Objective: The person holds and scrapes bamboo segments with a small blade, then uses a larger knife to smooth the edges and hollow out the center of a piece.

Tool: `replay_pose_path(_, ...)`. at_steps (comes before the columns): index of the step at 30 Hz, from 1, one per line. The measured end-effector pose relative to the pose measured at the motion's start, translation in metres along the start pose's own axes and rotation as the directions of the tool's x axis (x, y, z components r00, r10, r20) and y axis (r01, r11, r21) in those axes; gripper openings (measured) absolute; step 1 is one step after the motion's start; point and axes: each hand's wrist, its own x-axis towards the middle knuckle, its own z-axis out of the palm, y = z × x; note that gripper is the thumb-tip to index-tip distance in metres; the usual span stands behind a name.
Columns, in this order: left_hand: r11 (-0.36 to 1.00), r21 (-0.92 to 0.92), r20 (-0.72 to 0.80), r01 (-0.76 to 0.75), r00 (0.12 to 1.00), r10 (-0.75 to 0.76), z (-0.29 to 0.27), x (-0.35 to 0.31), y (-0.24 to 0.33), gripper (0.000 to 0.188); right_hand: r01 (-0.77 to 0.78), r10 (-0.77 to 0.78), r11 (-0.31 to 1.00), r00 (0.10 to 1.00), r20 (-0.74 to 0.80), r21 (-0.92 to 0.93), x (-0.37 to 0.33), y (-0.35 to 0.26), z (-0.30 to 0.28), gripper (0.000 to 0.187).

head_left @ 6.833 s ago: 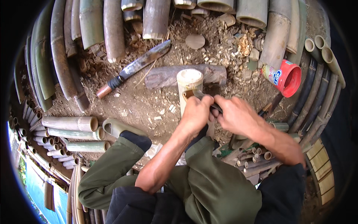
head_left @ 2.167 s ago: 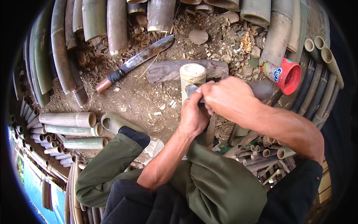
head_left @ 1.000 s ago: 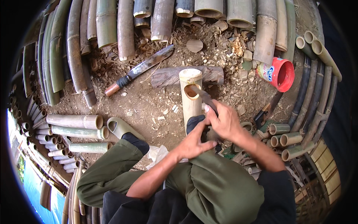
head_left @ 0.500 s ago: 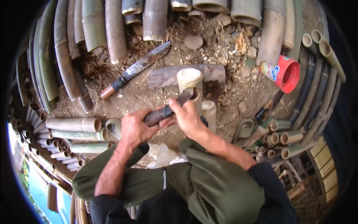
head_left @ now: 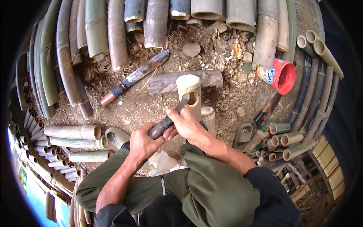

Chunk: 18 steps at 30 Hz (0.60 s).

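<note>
Both hands grip one dark-handled tool (head_left: 166,123): my left hand (head_left: 141,143) clenches its handle end, my right hand (head_left: 187,123) nearer the upright bamboo piece (head_left: 189,90), blade tip in its notch.

pale bamboo tube (head_left: 190,92): upright on the dirt floor, open-topped, notch cut in its near side. dark-handled knife (head_left: 166,122): held slanted, blade tip resting in that notch.

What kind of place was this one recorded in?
Likely an outdoor bamboo-working spot: cut bamboo poles lie stacked around a dirt floor strewn with wood chips, and a machete rests nearby.
</note>
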Motion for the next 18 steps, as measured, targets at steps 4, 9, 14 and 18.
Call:
replay_pose_path(4, 0.923, 0.345, 0.043, -0.167, 0.986, 0.162, -0.035, 0.023, 0.025, 0.025, 0.097, -0.112, 0.928, 0.994, 0.019, 0.360, 0.003, -0.007, -0.005, 0.038)
replay_pose_path(9, 0.586, 0.702, 0.309, -0.404, 0.915, 0.261, -0.065, 0.049, 0.111, 0.017, 0.148, -0.231, 0.637, 0.973, 0.004, 0.757, -0.003, -0.006, -0.027, 0.037)
replay_pose_path(14, 0.172, 0.731, 0.627, -0.660, 0.749, 0.213, -0.054, 0.052, 0.182, 0.009, -0.039, -0.176, 0.346, 0.979, 0.106, 0.937, -0.010, 0.009, -0.041, 0.030)
replay_pose_path(18, 0.205, 0.726, 0.570, -0.657, 0.741, 0.354, -0.066, 0.051, 0.140, 0.009, -0.083, -0.206, 0.531, 0.953, 0.224, 0.843, -0.008, 0.022, -0.035, 0.033)
